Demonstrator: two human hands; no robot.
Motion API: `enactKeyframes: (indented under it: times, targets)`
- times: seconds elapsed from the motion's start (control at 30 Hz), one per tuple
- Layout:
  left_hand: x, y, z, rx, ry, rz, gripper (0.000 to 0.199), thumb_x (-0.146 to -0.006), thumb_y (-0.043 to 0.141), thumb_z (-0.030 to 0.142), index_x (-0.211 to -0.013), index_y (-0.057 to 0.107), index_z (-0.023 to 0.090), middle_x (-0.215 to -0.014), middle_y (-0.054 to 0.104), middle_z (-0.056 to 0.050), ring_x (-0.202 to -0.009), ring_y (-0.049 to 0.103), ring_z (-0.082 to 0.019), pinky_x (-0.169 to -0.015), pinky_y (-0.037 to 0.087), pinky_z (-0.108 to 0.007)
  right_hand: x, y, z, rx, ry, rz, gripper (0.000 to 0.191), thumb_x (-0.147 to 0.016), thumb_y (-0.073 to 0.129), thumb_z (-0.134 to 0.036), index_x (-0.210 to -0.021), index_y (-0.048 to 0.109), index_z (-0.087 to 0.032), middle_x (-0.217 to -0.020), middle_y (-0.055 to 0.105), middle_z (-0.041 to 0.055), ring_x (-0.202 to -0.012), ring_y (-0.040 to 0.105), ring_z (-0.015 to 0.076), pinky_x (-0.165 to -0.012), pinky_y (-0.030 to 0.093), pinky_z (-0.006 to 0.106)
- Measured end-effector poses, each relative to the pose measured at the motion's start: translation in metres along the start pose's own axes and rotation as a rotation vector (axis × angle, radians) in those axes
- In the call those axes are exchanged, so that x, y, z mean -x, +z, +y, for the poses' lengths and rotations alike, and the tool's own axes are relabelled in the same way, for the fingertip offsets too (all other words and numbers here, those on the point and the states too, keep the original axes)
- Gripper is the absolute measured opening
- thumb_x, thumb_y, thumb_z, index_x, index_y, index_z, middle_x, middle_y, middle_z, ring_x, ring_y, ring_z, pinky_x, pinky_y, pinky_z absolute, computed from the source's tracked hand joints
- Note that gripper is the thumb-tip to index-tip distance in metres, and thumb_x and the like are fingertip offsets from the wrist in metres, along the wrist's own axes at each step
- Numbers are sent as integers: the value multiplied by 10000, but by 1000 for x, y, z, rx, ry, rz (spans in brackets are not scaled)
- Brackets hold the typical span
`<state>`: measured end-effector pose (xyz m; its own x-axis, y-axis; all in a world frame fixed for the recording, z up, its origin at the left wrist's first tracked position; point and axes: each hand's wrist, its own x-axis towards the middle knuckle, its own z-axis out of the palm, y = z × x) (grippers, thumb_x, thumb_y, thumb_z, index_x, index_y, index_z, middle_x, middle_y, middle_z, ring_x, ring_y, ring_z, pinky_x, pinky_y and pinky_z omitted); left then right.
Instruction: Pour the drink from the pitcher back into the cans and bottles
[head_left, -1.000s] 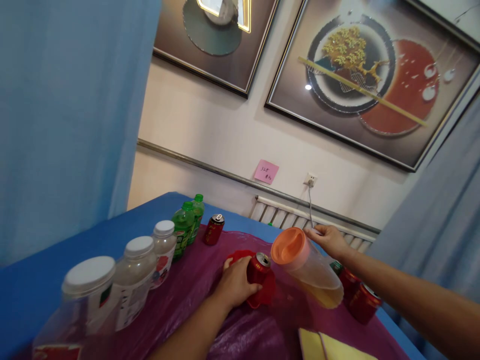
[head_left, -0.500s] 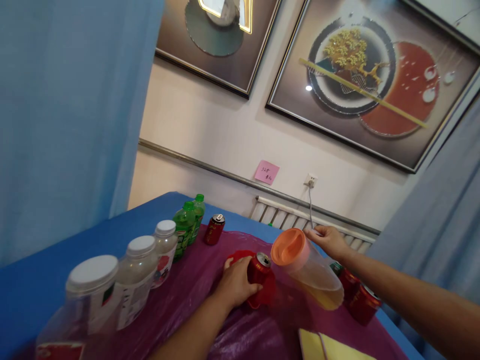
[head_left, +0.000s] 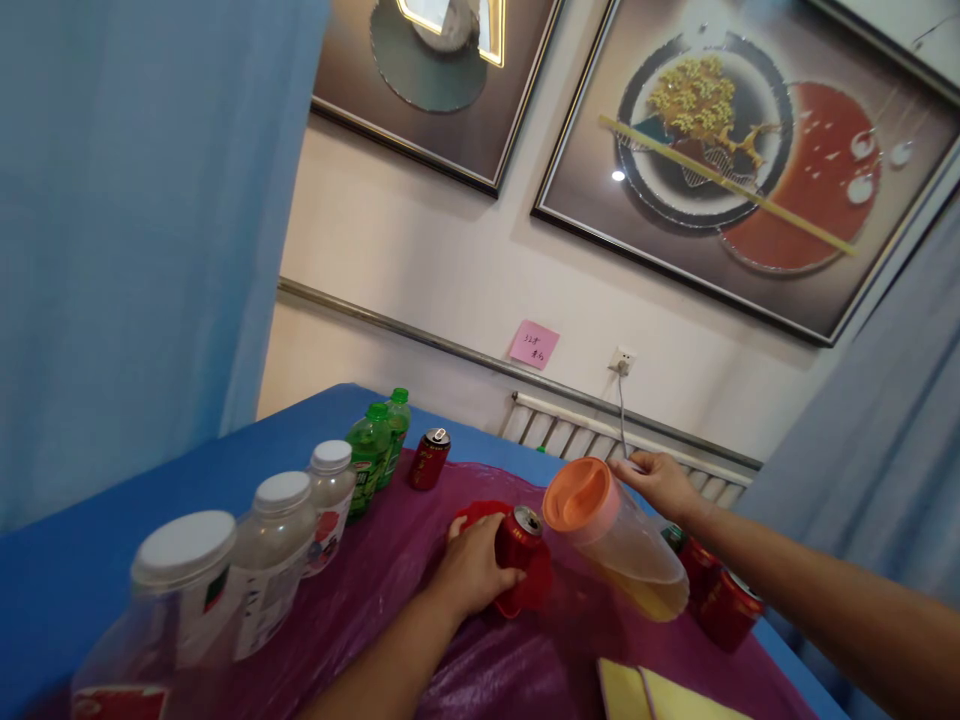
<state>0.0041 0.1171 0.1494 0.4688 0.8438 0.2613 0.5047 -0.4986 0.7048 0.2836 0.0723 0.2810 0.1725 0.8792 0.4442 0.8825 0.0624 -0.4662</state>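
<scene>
My left hand [head_left: 476, 568] is wrapped round a red drink can [head_left: 519, 538], which stands upright with its top showing. Under and around the can lies a red dish-like piece [head_left: 536, 585], partly covered by my hand. My right hand [head_left: 654, 485] grips the handle side of a translucent pitcher [head_left: 637, 545] with an orange lid [head_left: 579, 497]. The pitcher is tilted to the left, its lid close beside the can's top. Some yellowish liquid sits low in the pitcher. No stream between pitcher and can is visible.
White-capped jars [head_left: 274, 550] and green bottles [head_left: 367, 455] line the left side. Another red can [head_left: 430, 460] stands behind; more red cans [head_left: 727, 608] are at right. A yellow cloth [head_left: 660, 692] lies in front on the purple plastic sheet [head_left: 390, 590].
</scene>
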Motion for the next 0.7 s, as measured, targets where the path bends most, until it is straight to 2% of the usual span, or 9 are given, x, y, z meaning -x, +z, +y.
enactKeyframes:
  times: [0.7]
  targets:
    - [2,0,1,0,8,9,573,-609,838,340,-1133,622,256,-1202,715,-65,-1192,609,-302,-1138,241,-470,2,0,1,-1,-8,-18,578,-782,539,-677,-543,228,-253,-506,202,-69,-465,232,89,-417,170,246]
